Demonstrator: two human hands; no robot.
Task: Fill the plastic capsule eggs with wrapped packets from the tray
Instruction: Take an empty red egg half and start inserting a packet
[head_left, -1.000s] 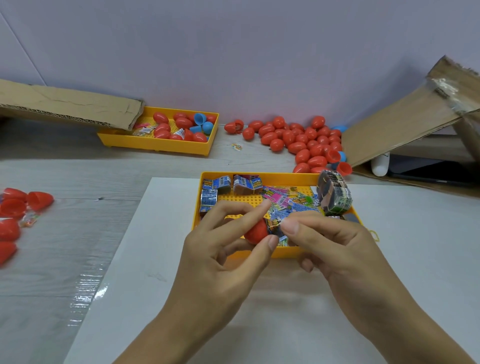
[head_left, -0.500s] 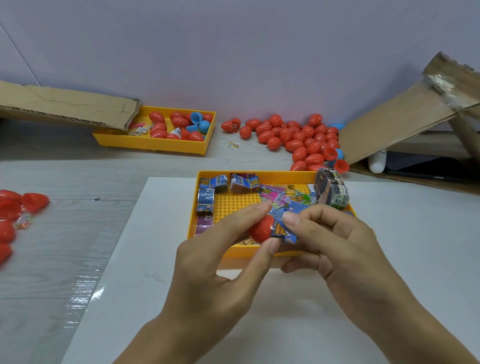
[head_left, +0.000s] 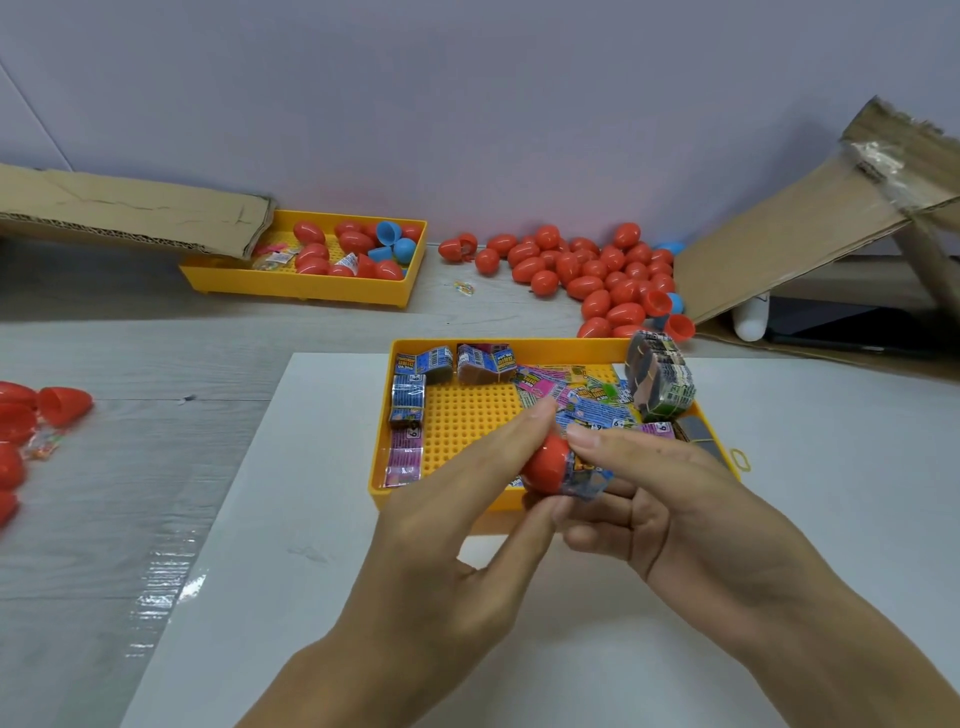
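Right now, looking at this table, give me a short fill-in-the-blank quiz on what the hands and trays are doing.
1. The left hand holds a ____ capsule half.
2. The right hand pushes a wrapped packet into that ____.
3. The near tray rests on a ____ sheet.
4. The far tray sits partly under ____.

Missing words: red; half; white; cardboard

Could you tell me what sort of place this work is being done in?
Probably a small hand-packing workstation, not a home table: a yellow tray of wrapped packets, a loose pile of red capsule eggs against the wall, and flattened cardboard alongside.
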